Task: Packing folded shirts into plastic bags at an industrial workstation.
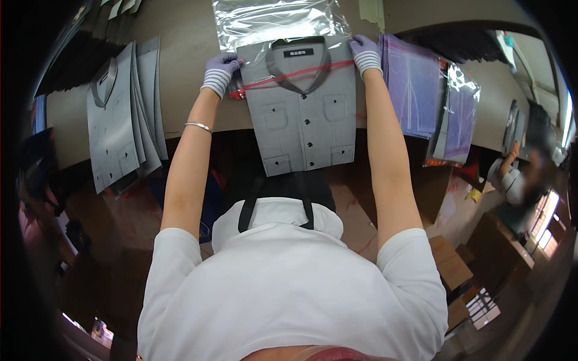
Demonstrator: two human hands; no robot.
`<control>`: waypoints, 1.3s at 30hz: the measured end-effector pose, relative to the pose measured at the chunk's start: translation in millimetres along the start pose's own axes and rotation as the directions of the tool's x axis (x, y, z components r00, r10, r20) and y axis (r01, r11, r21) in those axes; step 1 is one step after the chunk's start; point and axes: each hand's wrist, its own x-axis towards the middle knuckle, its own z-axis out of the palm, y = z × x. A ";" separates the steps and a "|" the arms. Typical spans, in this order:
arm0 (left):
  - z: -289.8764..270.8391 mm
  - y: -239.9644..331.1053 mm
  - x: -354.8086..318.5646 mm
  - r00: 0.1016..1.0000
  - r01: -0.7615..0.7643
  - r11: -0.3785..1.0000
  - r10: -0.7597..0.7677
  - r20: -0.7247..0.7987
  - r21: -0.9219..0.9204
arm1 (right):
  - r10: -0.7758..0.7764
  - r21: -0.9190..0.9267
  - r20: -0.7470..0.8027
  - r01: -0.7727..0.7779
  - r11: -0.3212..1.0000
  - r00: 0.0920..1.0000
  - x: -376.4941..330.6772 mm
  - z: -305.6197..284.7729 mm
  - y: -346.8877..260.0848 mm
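A flat grey folded shirt [303, 123] with dark buttons and chest pockets lies in front of me, its lower end past the table's near edge. Its collar end is inside a clear plastic bag [283, 27] with a red strip slanting across the shirt; the bag's shiny far part lies beyond the collar. My left hand [221, 69], in a purple glove with a striped cuff, is closed on the bag's edge left of the collar. On the other side, my gloved right hand [365, 53] pinches the bag by the collar's right. Some fingertips are hidden.
Several grey folded shirts [114, 129] fan over the table edge at left. Purple flat pieces [411, 90] and a bagged shirt [460, 114] lie at right. Dark stacks stand at the far left. Another person [515, 177] is at far right, above cardboard boxes [448, 265].
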 end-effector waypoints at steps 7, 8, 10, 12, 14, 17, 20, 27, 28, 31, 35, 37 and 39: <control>0.3 10.1 -44.3 0.987 0.098 0.962 -0.127 -0.101 -0.254 | 0.203 0.637 0.106 -0.223 0.738 0.973 -65.4 -9.4 4.5; -2.0 5.3 -52.5 0.981 0.135 0.913 -0.178 -0.078 -0.386 | 0.227 0.635 0.125 -0.254 0.729 0.966 -78.1 -7.4 4.4; 6.8 2.1 -58.2 0.987 0.095 0.916 -0.137 -0.081 -0.391 | 0.247 0.654 0.107 -0.255 0.712 0.963 -98.9 -1.2 35.1; 11.3 -4.3 -76.0 0.984 -0.050 0.931 -0.017 -0.180 -0.363 | 0.281 0.677 0.101 -0.273 0.684 0.954 -121.6 -2.6 40.6; 17.0 -31.8 -95.8 0.981 -0.018 0.952 -0.042 -0.191 -0.304 | 0.361 0.660 0.129 -0.352 0.664 0.924 -138.5 -6.8 26.6; 26.7 -56.5 -124.3 0.991 -0.112 0.985 0.100 -0.093 -0.131 | 0.371 0.652 0.124 -0.357 0.669 0.920 -160.1 -9.6 41.7; 25.3 -81.3 -146.5 1.000 -0.021 0.984 0.020 -0.005 -0.178 | 0.326 0.510 0.132 -0.346 0.788 0.936 -207.8 -10.8 45.9; 15.7 -133.8 -225.8 0.831 -0.218 0.942 0.043 0.555 0.254 | 0.560 0.566 0.600 -0.798 0.208 0.572 -407.0 11.5 105.7; 8.3 -128.6 -224.7 0.797 -0.164 0.941 -0.052 0.602 0.298 | 0.561 0.611 0.686 -0.786 -0.096 0.465 -408.3 15.4 81.1; -9.5 -79.0 -227.6 0.670 -0.009 0.992 -0.089 0.737 0.129 | 0.534 0.703 0.680 -0.653 -0.282 0.502 -384.2 16.4 40.7; -36.1 -11.8 -238.2 0.591 0.194 0.961 0.047 0.805 -0.199 | 0.549 0.907 0.294 -0.410 0.098 0.782 -321.8 -40.1 -41.9; -44.2 17.0 -242.1 0.550 0.098 0.978 0.102 0.829 -0.185 | 0.483 0.910 0.058 -0.245 0.335 0.874 -303.3 -110.3 -95.9; -40.4 15.2 -246.1 0.493 0.121 0.969 0.130 0.860 -0.215 | 0.311 0.699 -0.062 -0.181 0.692 0.948 -294.4 -168.8 -135.1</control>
